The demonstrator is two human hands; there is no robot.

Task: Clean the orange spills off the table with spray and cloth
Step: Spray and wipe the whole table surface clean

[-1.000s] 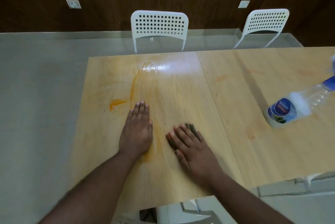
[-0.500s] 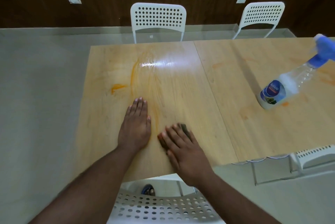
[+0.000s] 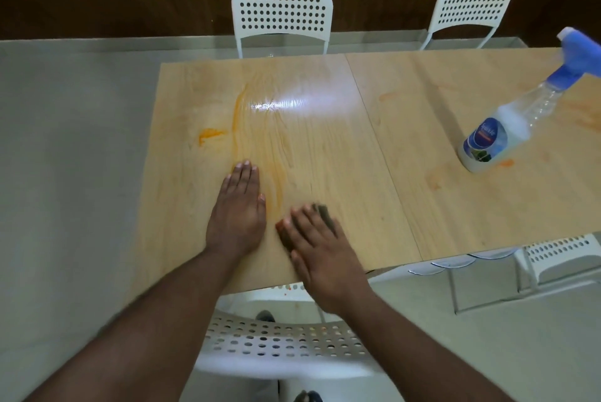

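My right hand (image 3: pixel 320 245) presses flat, with straight fingers, on a small dark cloth (image 3: pixel 325 213) near the front edge of the light wooden table (image 3: pixel 325 148). Only the cloth's far corner and left edge show. My left hand (image 3: pixel 239 210) lies flat on the table just to the left. An orange smear (image 3: pixel 239 115) runs from the far middle down between my hands, and an orange blot (image 3: pixel 208 135) sits to its left. The spray bottle (image 3: pixel 507 122), clear with a blue trigger, stands at the right.
Faint orange marks (image 3: pixel 387 96) dot the right table panel, one (image 3: pixel 505 162) beside the bottle's base. Two white perforated chairs (image 3: pixel 282 19) stand at the far side. Another white chair (image 3: pixel 276 346) is under me at the near edge, one more (image 3: pixel 559 255) at the right.
The view has tilted down and back, showing the near chair. My right hand with the cloth has slid a little toward the front edge. My left hand stays flat in place.
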